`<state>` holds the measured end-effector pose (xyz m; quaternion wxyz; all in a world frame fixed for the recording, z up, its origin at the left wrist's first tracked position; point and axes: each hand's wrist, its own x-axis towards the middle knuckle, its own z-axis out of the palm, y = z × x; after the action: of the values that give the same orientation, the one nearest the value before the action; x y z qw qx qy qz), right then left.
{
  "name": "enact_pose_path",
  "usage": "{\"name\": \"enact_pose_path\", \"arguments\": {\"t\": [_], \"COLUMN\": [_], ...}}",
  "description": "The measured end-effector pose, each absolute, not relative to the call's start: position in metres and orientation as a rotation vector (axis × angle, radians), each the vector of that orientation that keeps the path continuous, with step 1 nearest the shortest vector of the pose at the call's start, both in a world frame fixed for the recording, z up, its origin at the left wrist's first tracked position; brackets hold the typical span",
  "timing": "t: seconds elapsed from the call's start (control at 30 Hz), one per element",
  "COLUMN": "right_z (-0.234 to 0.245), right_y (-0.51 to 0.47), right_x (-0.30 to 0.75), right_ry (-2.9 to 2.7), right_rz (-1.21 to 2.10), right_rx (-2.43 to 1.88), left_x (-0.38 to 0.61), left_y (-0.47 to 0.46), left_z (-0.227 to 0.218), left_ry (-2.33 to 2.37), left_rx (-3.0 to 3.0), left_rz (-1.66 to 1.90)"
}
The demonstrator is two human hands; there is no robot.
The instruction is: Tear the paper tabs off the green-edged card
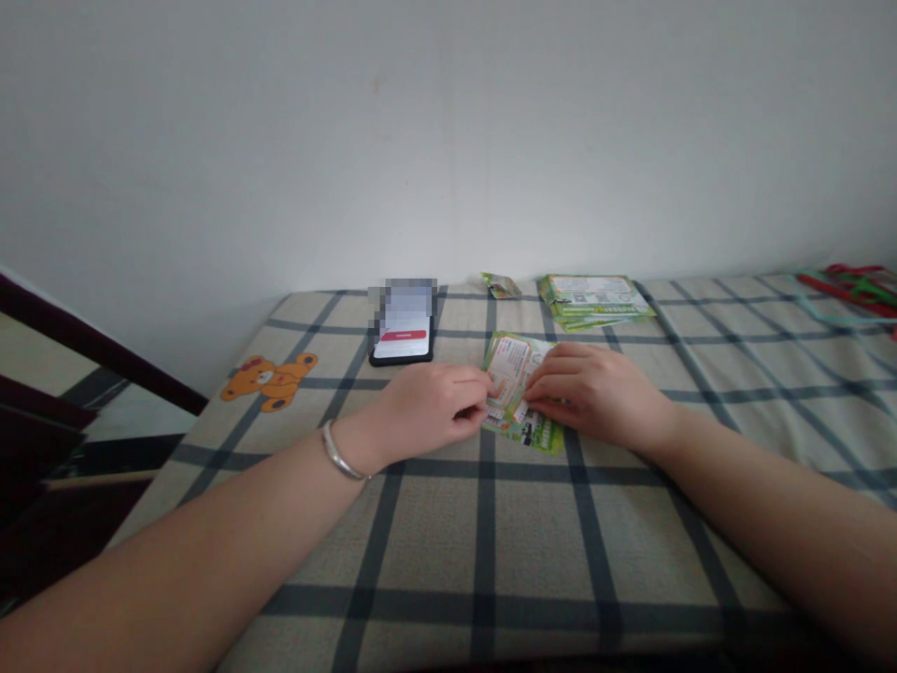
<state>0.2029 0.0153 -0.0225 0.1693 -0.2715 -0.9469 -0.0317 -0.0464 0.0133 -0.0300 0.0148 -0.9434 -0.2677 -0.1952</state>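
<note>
Right of the phone (403,327) and nearer, green packets (511,369) lie partly under the right hand (595,393), fingers bent; the left hand (438,407), fingers curled, touches their phone-side edge; whether either hand pinches them I cannot tell

You wore a smooth, shiny silver-coloured bangle (337,455), a narrow curved band, around your left wrist; your forearms (210,547) and hands (601,391) were bare.
</note>
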Motion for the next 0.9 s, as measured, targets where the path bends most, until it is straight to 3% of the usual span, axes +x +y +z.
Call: {"name": "enact_pose_path", "arguments": {"t": [0.33,0.9], "right_z": [-0.024,-0.025], "right_y": [0.013,0.01], "right_x": [0.197,0.189], "right_ry": [-2.689,-2.498], "right_rz": [-0.138,0.101], "right_rx": [-0.745,-1.132], "left_x": [-0.048,-0.038], "left_y": [0.018,0.009], "left_z": [-0.035,-0.028], "left_ry": [-0.877,-1.07], "left_rx": [-3.033,-2.768], "left_rz": [-0.668,-0.55]}}
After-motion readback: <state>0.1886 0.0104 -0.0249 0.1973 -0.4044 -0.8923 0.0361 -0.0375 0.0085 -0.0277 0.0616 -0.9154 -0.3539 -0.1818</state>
